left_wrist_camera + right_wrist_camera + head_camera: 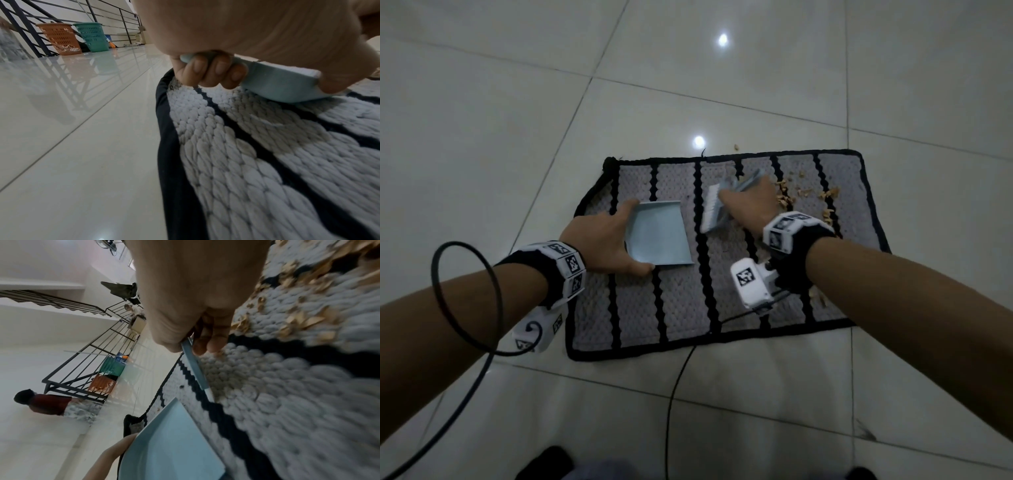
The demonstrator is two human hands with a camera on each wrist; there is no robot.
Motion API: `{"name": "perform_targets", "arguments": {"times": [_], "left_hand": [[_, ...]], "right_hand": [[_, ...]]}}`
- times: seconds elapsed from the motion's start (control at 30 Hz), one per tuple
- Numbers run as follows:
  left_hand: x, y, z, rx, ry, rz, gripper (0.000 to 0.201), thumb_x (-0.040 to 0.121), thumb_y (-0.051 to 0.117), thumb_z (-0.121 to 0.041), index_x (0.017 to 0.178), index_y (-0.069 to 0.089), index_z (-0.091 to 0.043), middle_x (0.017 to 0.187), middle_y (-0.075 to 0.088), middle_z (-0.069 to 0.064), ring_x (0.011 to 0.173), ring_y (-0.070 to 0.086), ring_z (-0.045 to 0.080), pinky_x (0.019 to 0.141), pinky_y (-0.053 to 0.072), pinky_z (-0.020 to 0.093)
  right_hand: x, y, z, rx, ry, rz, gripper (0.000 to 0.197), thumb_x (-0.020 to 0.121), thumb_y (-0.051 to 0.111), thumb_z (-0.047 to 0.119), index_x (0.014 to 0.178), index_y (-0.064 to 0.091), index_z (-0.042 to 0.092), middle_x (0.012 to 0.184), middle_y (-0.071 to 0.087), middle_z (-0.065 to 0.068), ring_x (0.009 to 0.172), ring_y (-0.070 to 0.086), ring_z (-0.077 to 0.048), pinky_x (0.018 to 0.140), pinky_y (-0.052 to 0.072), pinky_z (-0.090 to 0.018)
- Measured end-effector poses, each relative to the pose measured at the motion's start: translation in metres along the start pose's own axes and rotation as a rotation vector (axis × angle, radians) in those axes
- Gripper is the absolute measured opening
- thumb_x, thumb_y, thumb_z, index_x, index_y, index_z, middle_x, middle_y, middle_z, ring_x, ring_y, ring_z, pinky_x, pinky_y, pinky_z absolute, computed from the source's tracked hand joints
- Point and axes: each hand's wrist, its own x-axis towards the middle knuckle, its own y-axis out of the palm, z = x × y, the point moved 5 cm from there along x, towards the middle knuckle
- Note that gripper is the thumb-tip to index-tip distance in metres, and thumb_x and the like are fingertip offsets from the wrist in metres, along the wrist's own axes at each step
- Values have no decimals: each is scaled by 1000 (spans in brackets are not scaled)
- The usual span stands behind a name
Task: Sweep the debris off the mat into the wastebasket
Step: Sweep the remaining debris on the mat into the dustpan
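A grey mat (681,301) with black stripes and a black border lies on the tiled floor. Tan debris (804,197) is scattered over its far right part, also seen blurred as debris (304,321). My left hand (602,240) grips the back edge of a light blue dustpan (661,236), which rests on the mat; its fingers (207,71) curl round the dustpan's rim (277,82). My right hand (750,202) holds a small brush (714,209) with white bristles, between the dustpan and the debris. The brush handle (195,368) shows under the thumb.
An orange basket (60,39) and a green basket (93,36) stand by a black railing far off to the left. A person (47,404) stands near the railing. Black cables (674,394) trail over the floor in front of the mat.
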Motion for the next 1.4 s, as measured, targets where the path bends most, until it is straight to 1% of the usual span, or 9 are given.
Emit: {"name": "perform_targets", "arguments": {"times": [0.23,0.33,0.53,0.63,0.77,1.0,1.23,1.33,1.4], "left_hand": [[3,-14,-4,-28,-10,-56,131,42,45,-90,150,18,-23,70,52,-4,61,54,22,56,38,26],[8,-17,-13,-74,11,-88,129,50,63,-86,151,18,-21,74,57,-1,59,52,21,50,34,24],[26,-11,-40,-260,37,-63,115,60,77,-71,148,21,-22,111,65,2,84,61,20,69,47,29],[35,-5,-55,-234,43,-50,121,54,63,-85,148,20,-22,96,65,-1,76,62,21,61,53,33],[43,-1,-67,-110,34,-23,122,54,63,-84,149,23,-18,70,38,-13,61,47,16,46,30,21],[46,6,-58,-82,29,-69,126,46,47,-90,148,20,-20,70,49,-9,58,51,17,45,30,21],[46,6,-60,-108,26,-71,127,46,45,-90,147,21,-19,68,48,-10,57,52,18,46,31,21],[47,5,-63,-122,19,-79,125,47,46,-90,146,23,-18,66,44,-14,55,47,14,45,29,20],[47,5,-65,-128,19,-77,124,47,46,-90,146,25,-18,65,43,-15,55,46,14,45,29,19]], "right_hand": [[-10,-73,-31,-15,-31,-115,34,84,68,24,59,47,14,53,48,-5,45,42,-17,49,38,-27],[-5,-98,-18,-42,-121,-121,34,85,64,21,59,43,17,55,46,-2,50,42,-17,50,36,-27],[33,-106,25,-508,-500,11,16,91,58,22,94,61,6,81,65,-10,65,52,-23,60,38,-28],[52,-93,33,-588,-592,84,21,92,61,18,107,69,5,102,71,-15,88,63,-30,73,41,-27],[66,-71,35,-652,-587,187,25,89,67,16,111,72,6,110,71,-15,100,63,-31,87,47,-32],[32,-71,2,-642,-653,335,17,88,66,10,103,74,8,95,72,-11,83,64,-26,74,54,-41],[1,-106,-6,-499,-712,315,17,87,66,3,102,74,4,94,73,-12,79,65,-23,69,53,-30],[22,-107,0,-498,-689,238,18,89,66,7,106,72,4,95,71,-12,76,57,-15,67,42,-14],[36,-101,2,-542,-669,220,21,91,64,10,110,70,4,103,70,-14,84,59,-18,73,43,-19]]}}
